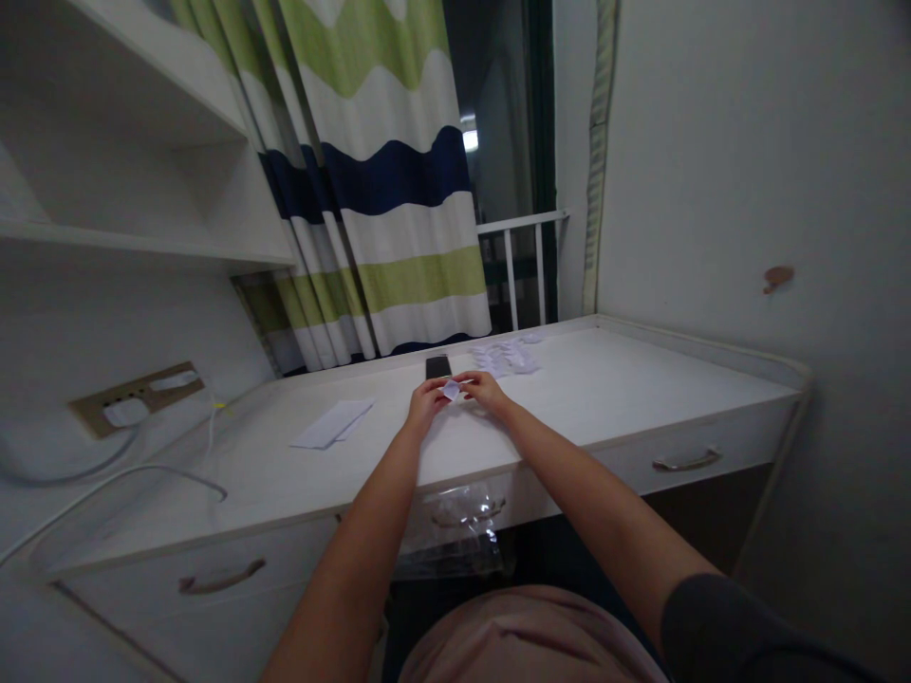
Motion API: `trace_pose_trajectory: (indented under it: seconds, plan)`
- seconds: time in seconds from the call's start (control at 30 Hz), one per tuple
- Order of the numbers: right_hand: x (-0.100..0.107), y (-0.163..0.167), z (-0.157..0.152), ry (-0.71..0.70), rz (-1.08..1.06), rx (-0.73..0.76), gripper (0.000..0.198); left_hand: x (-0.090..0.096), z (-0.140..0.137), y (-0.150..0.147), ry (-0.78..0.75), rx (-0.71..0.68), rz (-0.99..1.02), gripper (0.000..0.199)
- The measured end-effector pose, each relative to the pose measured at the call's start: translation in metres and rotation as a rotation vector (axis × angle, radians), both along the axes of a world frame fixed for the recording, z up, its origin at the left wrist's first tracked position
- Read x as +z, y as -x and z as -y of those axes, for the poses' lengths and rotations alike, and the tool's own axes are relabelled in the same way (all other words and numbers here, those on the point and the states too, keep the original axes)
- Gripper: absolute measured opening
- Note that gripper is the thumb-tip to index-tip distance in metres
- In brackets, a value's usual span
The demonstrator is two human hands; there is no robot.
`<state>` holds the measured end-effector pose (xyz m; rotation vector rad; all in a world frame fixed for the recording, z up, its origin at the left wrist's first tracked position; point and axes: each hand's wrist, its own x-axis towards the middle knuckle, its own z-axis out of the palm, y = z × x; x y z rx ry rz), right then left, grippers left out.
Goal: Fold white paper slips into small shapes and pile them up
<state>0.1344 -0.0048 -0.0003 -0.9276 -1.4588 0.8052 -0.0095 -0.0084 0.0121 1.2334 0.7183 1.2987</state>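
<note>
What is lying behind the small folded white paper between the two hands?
Beyond the paper, a flat black rectangular object and a cluster of white pieces, apparently paper, lie on the white desk. Whatever the paper and fingers cover cannot be seen.

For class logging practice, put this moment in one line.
left hand: holds small paper; right hand: same paper; desk: paper sheets, paper pieces

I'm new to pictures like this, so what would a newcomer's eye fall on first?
Probably the curtain, boldly banded in green, white and navy, hanging behind the white desk. Next, the left hand and right hand, close together over the desk with a small pale paper between them. Beyond the right hand lies a cluster of white paper pieces.
</note>
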Motion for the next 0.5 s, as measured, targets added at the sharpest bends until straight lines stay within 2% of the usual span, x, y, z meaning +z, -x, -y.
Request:
trace_pose_trajectory:
  seconds: [0.2, 0.5]
  plan:
    - [-0.0001, 0.0018, 0.0010, 0.012, -0.023, 0.008, 0.016, -0.0011, -0.0029, 0.0016, -0.017, 0.005, 0.040, 0.015]
    - [0.0039, 0.0010, 0.0082, 0.028, -0.013, 0.026, 0.018, -0.0029, -0.0034, 0.0011, -0.037, 0.008, -0.004, 0.028]
